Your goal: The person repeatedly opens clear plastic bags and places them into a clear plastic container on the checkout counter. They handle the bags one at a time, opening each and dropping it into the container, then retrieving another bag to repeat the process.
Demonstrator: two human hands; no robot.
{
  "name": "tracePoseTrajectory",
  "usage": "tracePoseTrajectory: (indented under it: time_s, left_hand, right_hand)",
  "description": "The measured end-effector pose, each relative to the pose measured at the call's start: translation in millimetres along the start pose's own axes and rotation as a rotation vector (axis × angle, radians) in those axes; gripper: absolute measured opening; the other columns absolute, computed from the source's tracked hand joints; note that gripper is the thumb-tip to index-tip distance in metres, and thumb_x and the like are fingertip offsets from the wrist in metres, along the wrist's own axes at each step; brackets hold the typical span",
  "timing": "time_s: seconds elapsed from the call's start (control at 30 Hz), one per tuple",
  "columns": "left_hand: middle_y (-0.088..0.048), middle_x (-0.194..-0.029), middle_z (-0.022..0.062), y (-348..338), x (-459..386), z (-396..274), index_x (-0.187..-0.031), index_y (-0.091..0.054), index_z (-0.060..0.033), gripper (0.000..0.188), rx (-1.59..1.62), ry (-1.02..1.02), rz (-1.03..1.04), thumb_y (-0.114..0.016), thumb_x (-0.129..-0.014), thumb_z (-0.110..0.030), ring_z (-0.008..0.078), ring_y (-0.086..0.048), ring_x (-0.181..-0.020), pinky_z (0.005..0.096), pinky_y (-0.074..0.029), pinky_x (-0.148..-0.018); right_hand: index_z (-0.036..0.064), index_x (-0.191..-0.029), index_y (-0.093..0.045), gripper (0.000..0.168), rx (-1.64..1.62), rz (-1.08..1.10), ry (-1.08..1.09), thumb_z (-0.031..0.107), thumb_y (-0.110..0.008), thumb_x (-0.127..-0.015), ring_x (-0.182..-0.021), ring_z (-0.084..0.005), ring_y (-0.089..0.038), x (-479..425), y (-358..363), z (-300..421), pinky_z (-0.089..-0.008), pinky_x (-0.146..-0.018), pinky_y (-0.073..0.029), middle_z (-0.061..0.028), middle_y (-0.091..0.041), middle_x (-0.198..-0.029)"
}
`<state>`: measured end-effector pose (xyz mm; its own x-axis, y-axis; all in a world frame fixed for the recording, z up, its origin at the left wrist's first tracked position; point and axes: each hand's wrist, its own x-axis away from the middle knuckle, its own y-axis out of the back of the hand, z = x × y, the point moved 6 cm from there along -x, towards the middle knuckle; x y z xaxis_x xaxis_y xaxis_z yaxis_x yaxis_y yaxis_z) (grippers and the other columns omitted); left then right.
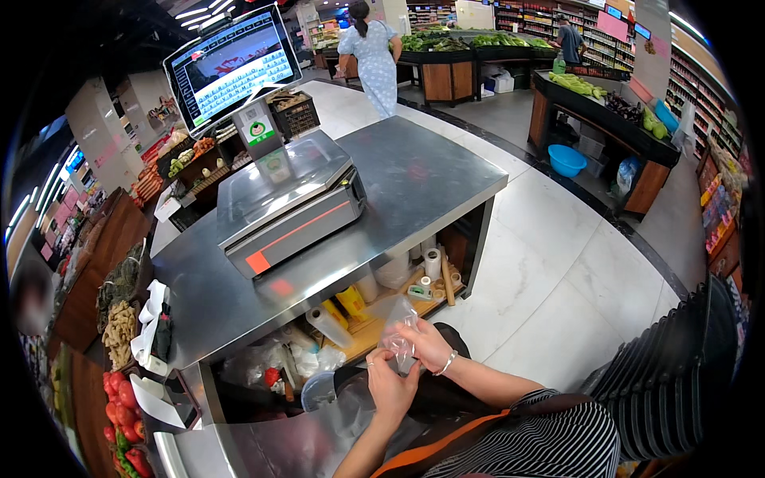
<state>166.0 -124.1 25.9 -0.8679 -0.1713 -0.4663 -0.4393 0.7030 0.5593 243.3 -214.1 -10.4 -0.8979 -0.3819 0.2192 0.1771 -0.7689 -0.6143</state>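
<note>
A thin clear plastic bag [397, 344] is stretched between my two hands, in front of the open shelf of a metal counter. My left hand [389, 383], with a ring on one finger, pinches its lower left side. Higher up and to the right, my right hand [428, 343] grips the other side; a silver bracelet circles that wrist. I see nothing inside the bag. Below my left hand, a translucent plastic sheet [287, 445] extends leftward.
A weighing scale [287, 197] with a touchscreen [236, 69] stands on the steel counter [412, 161]. The shelf [358, 332] beneath holds plastic rolls and tape. Stacked black crates [651, 382] rise at right. Tomatoes [122, 403] lie at left. A person [369, 57] stands beyond the counter.
</note>
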Motion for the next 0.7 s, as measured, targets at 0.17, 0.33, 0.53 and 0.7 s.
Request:
tracePoseTrajectory:
  time_s: [0.17, 0.33, 0.53, 0.7]
  left_hand:
    - [-0.051, -0.1, 0.0179, -14.0, 5.4, 4.7, -0.095, -0.044, -0.0012, 0.045, -0.003, 0.015, -0.006, -0.076, -0.064, -0.008, 0.0364, -0.052, -0.093, 0.0417, -0.044, -0.079]
    - [-0.053, -0.094, 0.0179, -5.7, 3.6, 9.5, -0.092, -0.046, -0.0012, 0.037, 0.011, -0.049, -0.096, -0.072, -0.064, -0.001, 0.0361, -0.053, -0.089, 0.0402, -0.043, -0.079]
    - [-0.059, -0.091, 0.0123, 18.1, -4.9, -10.0, -0.09, -0.059, -0.0034, 0.021, -0.049, -0.138, -0.031, -0.063, -0.071, 0.003, 0.0321, -0.057, -0.085, 0.0384, -0.046, -0.076]
    - [-0.06, -0.075, 0.0091, 18.4, 9.1, -3.4, -0.081, -0.067, -0.0043, 0.011, -0.052, -0.089, 0.146, -0.064, -0.072, 0.002, 0.0279, -0.059, -0.07, 0.0351, -0.048, -0.065]
  right_hand:
    - [-0.001, -0.111, -0.05, 0.025, -0.133, -0.066, -0.033, 0.018, -0.051, -0.095, -0.092, -0.0193, -0.062, 9.7, 5.9, -2.1, -0.0327, -0.078, -0.053, -0.0098, -0.06, -0.102]
    - [-0.002, -0.112, -0.048, 0.026, -0.252, -0.05, -0.048, 0.017, -0.05, -0.095, -0.103, -0.0282, -0.06, 17.4, 8.7, -3.8, -0.0407, -0.084, -0.053, -0.0162, -0.058, -0.11]
    - [-0.001, -0.109, -0.049, 0.023, -0.254, -0.157, 0.06, 0.016, -0.05, -0.094, -0.104, -0.0299, -0.06, 15.3, 27.0, 11.4, -0.043, -0.085, -0.053, -0.0156, -0.058, -0.11]
    - [-0.001, -0.116, -0.041, 0.04, -0.132, -0.142, 0.041, 0.022, -0.061, -0.09, -0.101, -0.0221, -0.059, 16.9, 38.0, 15.5, -0.0372, -0.082, -0.052, -0.0107, -0.052, -0.112]
